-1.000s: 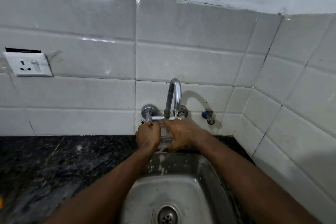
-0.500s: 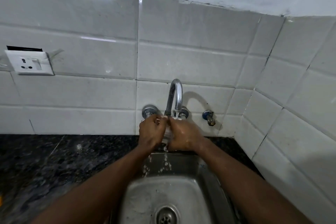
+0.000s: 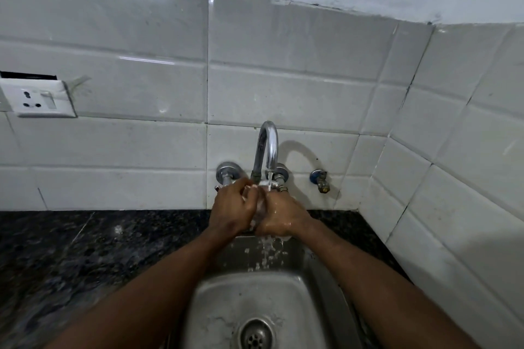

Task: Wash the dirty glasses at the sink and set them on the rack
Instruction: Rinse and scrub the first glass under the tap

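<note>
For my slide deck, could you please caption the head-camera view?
Left hand and right hand grip a clear glass under the running tap, above the steel sink.

The sink is set into the counter, which is backed by the wall. The tap is mounted on that wall behind the sink, with a valve fixed to its right and a socket placed well left, above the counter. The left hand and right hand are held together under the tap, and what seems to be a glass is clasped between them.
</note>
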